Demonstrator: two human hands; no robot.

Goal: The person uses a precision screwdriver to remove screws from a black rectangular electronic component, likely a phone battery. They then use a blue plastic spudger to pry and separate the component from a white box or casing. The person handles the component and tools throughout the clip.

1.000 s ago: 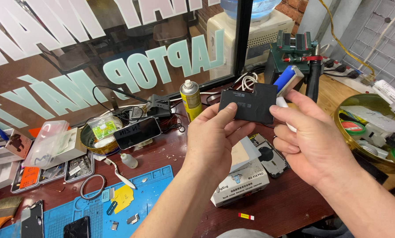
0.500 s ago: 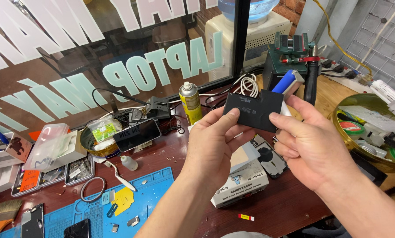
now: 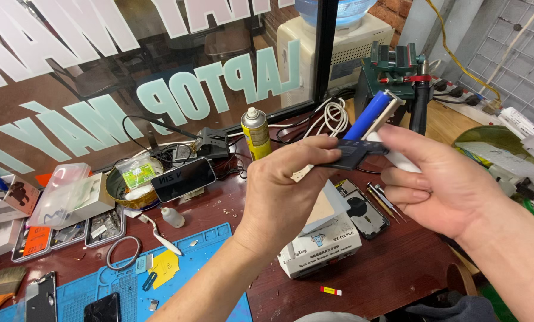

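Black flat module (image 3: pixel 353 154), thin and rectangular, seen nearly edge-on: we hold it between both hands above the dark wooden bench (image 3: pixel 392 268). Left hand (image 3: pixel 285 191): fingers curled, thumb and fingertips pinching the module's near end. Right hand (image 3: pixel 440 179): index finger stretched along the module's far end, remaining fingers folded loosely beneath, so that we pinch the piece from the other side. Blue cylinder with white cap (image 3: pixel 371 113): directly beyond the module, between our two hands, leaning on a tilt; whether it touches the module we cannot tell. Yellow spray can (image 3: pixel 255 132): upright, beyond our left hand and just to its left. White box-shaped unit (image 3: pixel 320 238): on the bench below our left hand. Opened phone body (image 3: pixel 363 210): flat on the bench beneath the gap between our hands, with thin metal tools (image 3: pixel 386 201) just beside it, under our right hand. Dark phone (image 3: pixel 183 179): propped on a round dish, well left of our left hand. Blue work mat (image 3: pixel 130 286): beside our left forearm, near the bench edge. Green bench vise (image 3: pixel 392 65): beyond our right hand.
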